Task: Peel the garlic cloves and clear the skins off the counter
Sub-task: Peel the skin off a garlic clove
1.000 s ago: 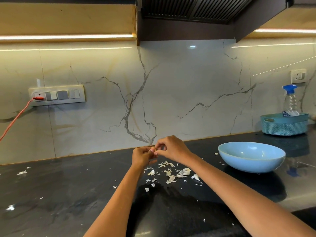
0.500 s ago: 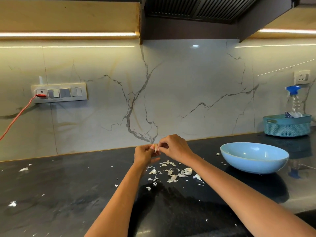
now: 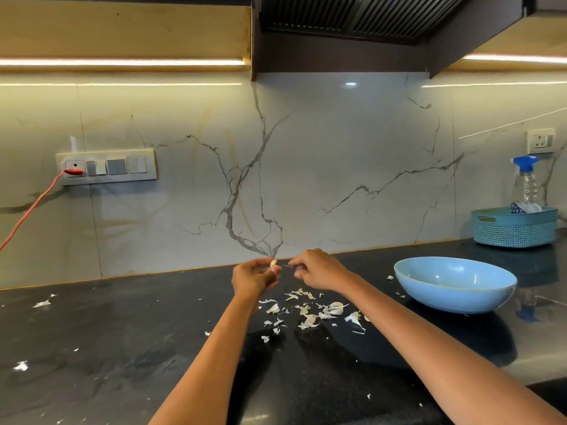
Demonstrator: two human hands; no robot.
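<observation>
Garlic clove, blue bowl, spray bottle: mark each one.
garlic clove (image 3: 273,263), head view, exposed tip above the left fingers
blue bowl (image 3: 441,302), head view, near outer wall
spray bottle (image 3: 525,164), head view, blue nozzle

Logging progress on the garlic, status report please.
Left hand pinches garlic clove; right hand pinches a skin strip off it. Skins litter counter. Nothing in the way.

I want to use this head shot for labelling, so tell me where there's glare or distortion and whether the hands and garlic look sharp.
Head view: light strips under the cabinets blow out; glare spot on the backsplash; wide-angle bending at the edges; left hand, right hand and garlic clove slightly soft.
</observation>
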